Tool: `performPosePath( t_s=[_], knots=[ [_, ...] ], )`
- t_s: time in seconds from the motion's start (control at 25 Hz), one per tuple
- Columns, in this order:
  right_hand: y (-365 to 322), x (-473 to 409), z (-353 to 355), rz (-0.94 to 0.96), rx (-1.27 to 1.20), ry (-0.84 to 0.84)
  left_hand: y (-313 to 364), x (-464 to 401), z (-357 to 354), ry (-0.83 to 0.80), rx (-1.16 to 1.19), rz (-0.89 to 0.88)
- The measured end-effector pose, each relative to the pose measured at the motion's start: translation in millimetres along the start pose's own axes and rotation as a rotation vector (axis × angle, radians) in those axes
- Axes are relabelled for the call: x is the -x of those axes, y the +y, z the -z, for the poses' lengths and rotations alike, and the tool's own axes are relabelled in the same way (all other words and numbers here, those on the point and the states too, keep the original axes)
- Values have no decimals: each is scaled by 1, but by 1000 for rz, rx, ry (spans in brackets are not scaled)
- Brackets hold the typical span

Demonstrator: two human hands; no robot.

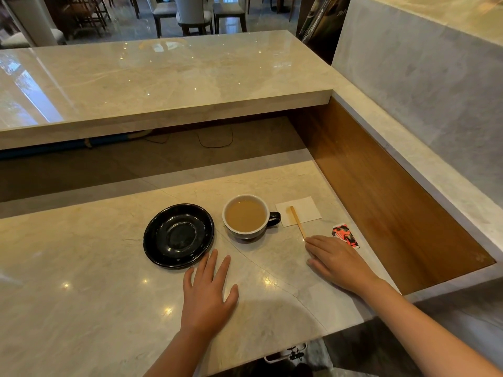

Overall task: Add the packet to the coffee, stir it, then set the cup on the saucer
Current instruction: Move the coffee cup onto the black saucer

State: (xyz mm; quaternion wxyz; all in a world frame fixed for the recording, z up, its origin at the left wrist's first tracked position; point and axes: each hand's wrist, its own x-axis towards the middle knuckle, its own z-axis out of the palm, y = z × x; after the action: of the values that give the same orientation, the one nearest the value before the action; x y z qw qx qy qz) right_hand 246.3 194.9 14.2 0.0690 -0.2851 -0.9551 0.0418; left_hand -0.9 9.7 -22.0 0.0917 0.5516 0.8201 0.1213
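Observation:
A cup of light brown coffee stands on the marble counter, its dark handle pointing right. Left of it, apart from it, lies an empty black saucer. A wooden stirrer rests with its far end on a white napkin to the cup's right. A red, black and white packet lies further right, near the counter's edge. My left hand lies flat and open just below the saucer. My right hand lies flat, its fingertips at the stirrer's near tip and beside the packet, holding nothing.
A raised marble ledge runs across behind the work surface, with a dark gap under it. A wooden side panel and a marble wall close off the right. The counter's front edge is near my forearms.

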Motion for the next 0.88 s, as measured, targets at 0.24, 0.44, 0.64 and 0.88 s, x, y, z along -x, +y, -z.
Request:
performPosePath(
  t_s=[0.24,0.44,0.64,0.88],
  knots=[
    [-9,-5,6,-69,-146,44,1,0,1,9,14,-8],
    [-42,-35,29,-66,-128,259,-2,0,-3,34,17,-28],
    [-91,-98,61,-164,-172,-61,-5,0,-7,61,-10,-51],
    [-104,-155,52,-164,-50,-379,-6,2,-8,77,20,-68]
  ],
)
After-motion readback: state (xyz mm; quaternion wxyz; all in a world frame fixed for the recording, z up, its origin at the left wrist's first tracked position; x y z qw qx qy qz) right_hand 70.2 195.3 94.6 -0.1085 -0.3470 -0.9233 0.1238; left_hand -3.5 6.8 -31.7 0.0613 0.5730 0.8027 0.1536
